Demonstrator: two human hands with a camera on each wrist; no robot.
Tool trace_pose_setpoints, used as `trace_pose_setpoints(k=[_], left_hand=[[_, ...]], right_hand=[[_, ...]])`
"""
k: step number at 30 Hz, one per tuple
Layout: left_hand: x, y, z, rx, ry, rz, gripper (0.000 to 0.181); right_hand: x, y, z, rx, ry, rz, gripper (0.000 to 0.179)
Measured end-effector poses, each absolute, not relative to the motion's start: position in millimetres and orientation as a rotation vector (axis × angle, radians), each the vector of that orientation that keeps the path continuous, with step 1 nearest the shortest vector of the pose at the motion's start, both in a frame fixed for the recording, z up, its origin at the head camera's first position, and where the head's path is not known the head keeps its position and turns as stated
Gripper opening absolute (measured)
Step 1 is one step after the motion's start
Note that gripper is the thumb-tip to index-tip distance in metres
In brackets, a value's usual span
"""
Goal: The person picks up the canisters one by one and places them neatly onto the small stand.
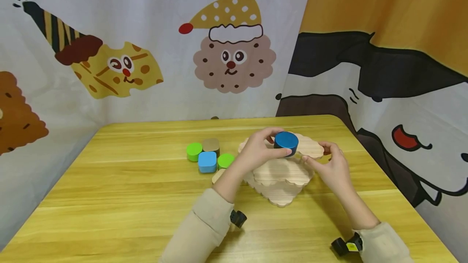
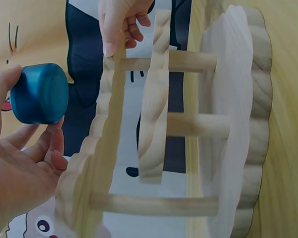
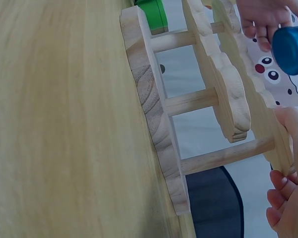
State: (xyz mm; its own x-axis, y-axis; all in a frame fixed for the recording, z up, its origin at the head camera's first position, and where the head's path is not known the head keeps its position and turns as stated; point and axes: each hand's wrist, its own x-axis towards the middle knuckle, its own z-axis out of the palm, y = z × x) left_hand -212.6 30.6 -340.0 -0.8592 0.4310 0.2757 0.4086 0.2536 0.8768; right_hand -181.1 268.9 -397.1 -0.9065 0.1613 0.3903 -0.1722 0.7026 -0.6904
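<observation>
My left hand [image 1: 256,151] grips a glossy blue cylinder [image 1: 287,138] between thumb and fingers, just above a tiered wooden stand [image 1: 281,171]. In the left wrist view the blue cylinder [image 2: 42,94] is held apart from the stand's top board [image 2: 107,114]. My right hand [image 1: 334,169] pinches the right end of the top board, thumb on one face and fingers on the other. The right wrist view shows scalloped boards joined by round wooden pegs [image 3: 191,101], with the lowest board [image 3: 151,106] on the table.
Left of the stand lie two green round blocks [image 1: 194,151], a blue rounded-square block [image 1: 207,161] and a brown block [image 1: 211,144]. A pale wooden piece [image 1: 218,176] is partly hidden by my left forearm. Behind the wood-grain table [image 1: 120,198] hangs a printed curtain [image 1: 146,11].
</observation>
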Motion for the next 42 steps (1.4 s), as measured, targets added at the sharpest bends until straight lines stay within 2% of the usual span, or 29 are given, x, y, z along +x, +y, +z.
trace_pose_setpoints(k=[23, 42], left_hand=[[-227, 83, -334, 0.879, 2.338, 1.831, 0.057], [-239, 104, -348, 0.762, 2.34, 1.812, 0.054]], right_hand=[[-181, 271, -398, 0.018, -2.49, 1.079, 0.064], [-181, 270, -396, 0.013, -2.497, 1.088, 0.066]])
